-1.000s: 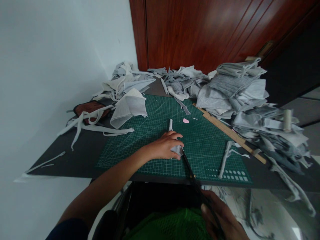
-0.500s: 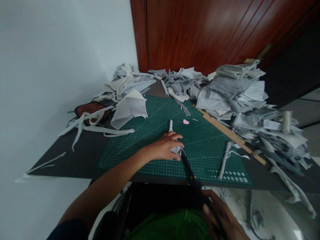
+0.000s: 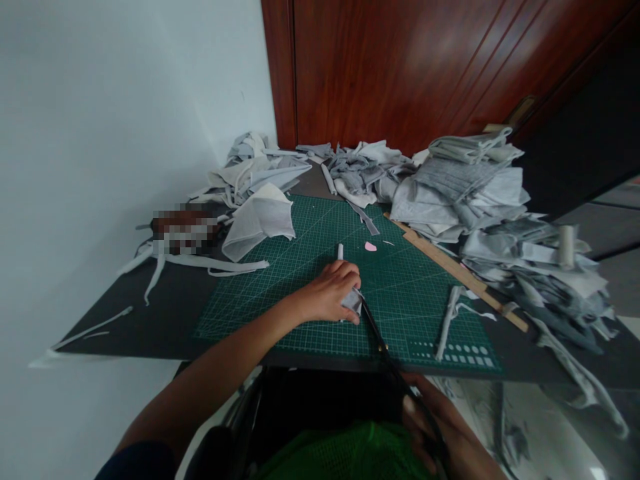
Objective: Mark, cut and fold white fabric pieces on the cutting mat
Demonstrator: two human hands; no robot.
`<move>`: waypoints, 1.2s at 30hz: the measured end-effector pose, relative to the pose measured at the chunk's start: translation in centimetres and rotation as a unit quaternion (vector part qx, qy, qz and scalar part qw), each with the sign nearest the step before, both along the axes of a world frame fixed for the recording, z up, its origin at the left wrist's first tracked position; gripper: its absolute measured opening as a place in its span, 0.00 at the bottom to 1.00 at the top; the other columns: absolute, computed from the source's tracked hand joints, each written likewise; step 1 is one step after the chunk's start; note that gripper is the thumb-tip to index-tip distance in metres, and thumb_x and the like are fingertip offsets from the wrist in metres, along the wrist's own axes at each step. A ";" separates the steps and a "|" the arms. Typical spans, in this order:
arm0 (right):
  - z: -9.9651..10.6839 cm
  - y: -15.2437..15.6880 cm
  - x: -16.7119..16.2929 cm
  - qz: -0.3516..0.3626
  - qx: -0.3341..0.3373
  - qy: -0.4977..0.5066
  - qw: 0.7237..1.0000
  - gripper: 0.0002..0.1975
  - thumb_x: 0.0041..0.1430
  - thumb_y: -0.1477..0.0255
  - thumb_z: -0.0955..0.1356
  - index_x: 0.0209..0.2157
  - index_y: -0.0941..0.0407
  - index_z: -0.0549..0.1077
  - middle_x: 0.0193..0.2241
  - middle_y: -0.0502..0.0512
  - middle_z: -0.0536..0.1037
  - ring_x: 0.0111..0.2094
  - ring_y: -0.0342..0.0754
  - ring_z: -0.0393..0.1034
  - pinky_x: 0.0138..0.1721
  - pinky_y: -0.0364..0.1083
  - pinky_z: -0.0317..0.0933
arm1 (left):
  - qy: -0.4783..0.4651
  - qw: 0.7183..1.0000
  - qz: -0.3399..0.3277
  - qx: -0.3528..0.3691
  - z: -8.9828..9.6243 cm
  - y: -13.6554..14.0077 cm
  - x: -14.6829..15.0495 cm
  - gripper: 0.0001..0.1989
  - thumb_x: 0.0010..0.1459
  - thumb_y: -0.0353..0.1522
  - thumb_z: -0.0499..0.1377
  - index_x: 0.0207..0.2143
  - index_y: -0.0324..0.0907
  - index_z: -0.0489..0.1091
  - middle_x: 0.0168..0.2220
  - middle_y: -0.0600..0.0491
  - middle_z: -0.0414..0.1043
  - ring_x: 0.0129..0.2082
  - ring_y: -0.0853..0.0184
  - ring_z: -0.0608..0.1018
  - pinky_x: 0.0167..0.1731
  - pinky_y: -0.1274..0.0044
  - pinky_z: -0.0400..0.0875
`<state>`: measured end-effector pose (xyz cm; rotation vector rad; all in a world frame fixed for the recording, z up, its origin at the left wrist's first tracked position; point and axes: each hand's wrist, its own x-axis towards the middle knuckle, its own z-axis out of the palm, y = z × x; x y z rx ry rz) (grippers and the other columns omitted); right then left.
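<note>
Grey fabric (image 3: 351,301) lies on the green cutting mat (image 3: 300,267), pressed and gripped under my left hand (image 3: 333,293), whose fingers curl over it. A pale strip end (image 3: 341,251) sticks out beyond that hand. Black scissors (image 3: 373,323) run from my right hand (image 3: 433,423) up over the mat's near edge, their tips at the right edge of the fabric. My right hand is wrapped round the scissor handles, below the table edge. Part of the fabric is hidden by my left fingers.
Piles of grey cloth (image 3: 465,187) stand at the back right, with more scraps (image 3: 260,167) at the back left. A wooden ruler (image 3: 450,267) lies slanted along the mat's right side. Near it are a thin cloth strip (image 3: 445,327) and a small pink piece (image 3: 371,246).
My left fingers have drawn in closer over the fabric. The scissor tips have shifted slightly left and up at its edge. The view has tilted a little.
</note>
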<state>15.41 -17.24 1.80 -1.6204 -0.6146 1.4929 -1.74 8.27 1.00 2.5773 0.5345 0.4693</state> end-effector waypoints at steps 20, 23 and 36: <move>-0.9 -0.6 -0.5 -0.010 -0.009 0.028 1.000 0.36 0.53 0.45 0.72 0.55 0.53 0.68 0.20 0.41 0.65 0.17 0.39 0.56 0.17 0.39 0.49 | 0.005 1.000 0.001 -0.025 -0.6 0.0 -0.2 0.27 0.45 0.43 0.75 0.44 0.44 0.71 0.61 0.44 0.60 0.63 0.49 0.60 0.61 0.58 0.59; -0.9 -0.6 -0.3 -0.002 -0.007 0.022 1.000 0.36 0.53 0.44 0.72 0.54 0.54 0.68 0.20 0.41 0.65 0.16 0.38 0.55 0.17 0.39 0.49 | -0.002 1.000 -0.006 -0.023 -0.7 0.0 -0.2 0.23 0.48 0.43 0.74 0.42 0.44 0.71 0.61 0.44 0.61 0.63 0.49 0.61 0.61 0.57 0.60; -0.8 -0.9 -1.3 -0.058 -0.016 0.034 0.998 0.40 0.47 0.43 0.75 0.55 0.53 0.69 0.20 0.42 0.66 0.19 0.42 0.59 0.18 0.40 0.50 | 0.016 0.999 -0.009 -0.029 -0.6 0.0 -0.3 0.28 0.47 0.43 0.75 0.49 0.46 0.75 0.62 0.44 0.61 0.64 0.48 0.60 0.63 0.58 0.59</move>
